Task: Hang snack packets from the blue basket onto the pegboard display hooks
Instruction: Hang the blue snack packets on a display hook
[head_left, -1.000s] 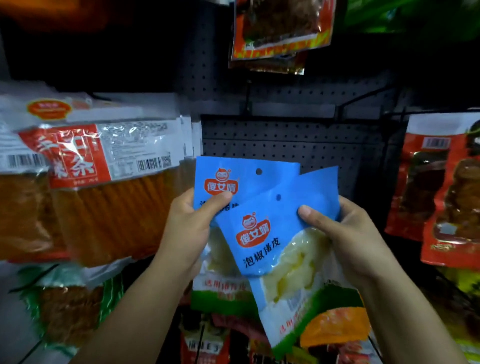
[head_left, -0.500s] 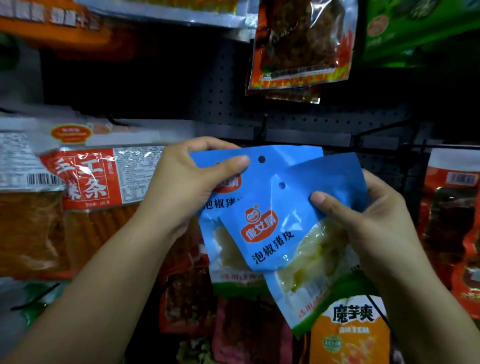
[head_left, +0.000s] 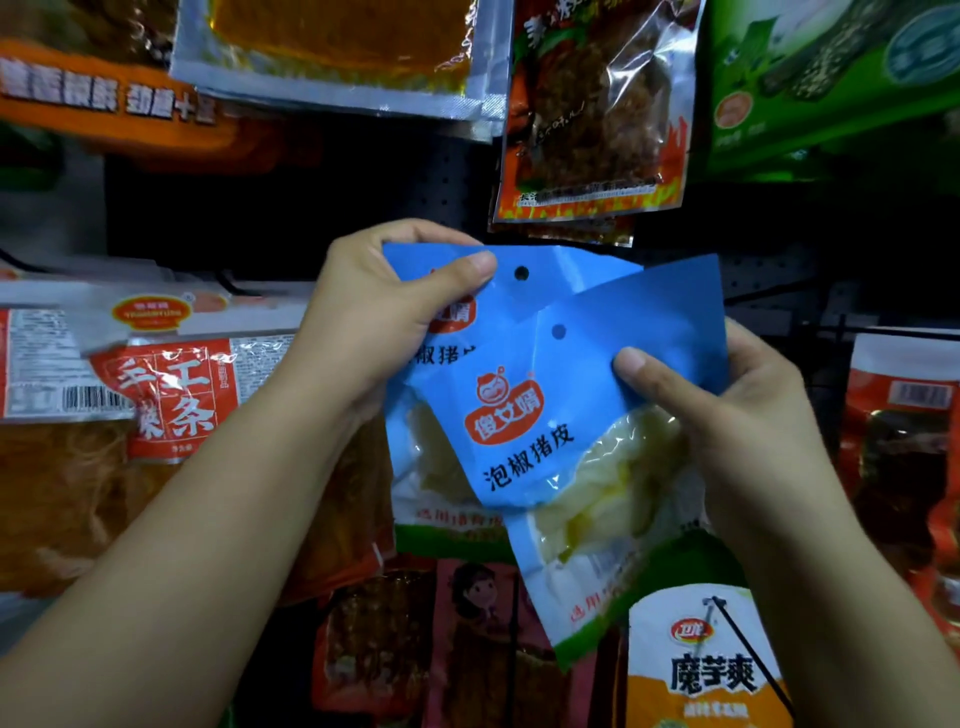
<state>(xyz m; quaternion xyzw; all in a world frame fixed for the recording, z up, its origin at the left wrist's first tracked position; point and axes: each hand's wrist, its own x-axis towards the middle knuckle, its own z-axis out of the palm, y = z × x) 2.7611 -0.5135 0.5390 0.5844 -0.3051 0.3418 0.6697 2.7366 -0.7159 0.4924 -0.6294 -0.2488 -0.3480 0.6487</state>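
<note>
I hold two blue-topped snack packets in front of the dark pegboard. My left hand pinches the top left corner of the rear packet, its thumb beside the hang hole. My right hand grips the right side of the front packet, which overlaps the rear one and tilts to the right; its clear window shows pale contents. An empty black hook juts from the board to the right of the packets. The blue basket is out of view.
Hung packets surround the gap: red-and-orange strips at left, a flame-printed packet above, green packs upper right, red packs at right, an orange-and-white packet on a hook below.
Both hands have lifted the two blue packets upward toward the board. My left hand has shifted from the rear packet's side to its top edge.
</note>
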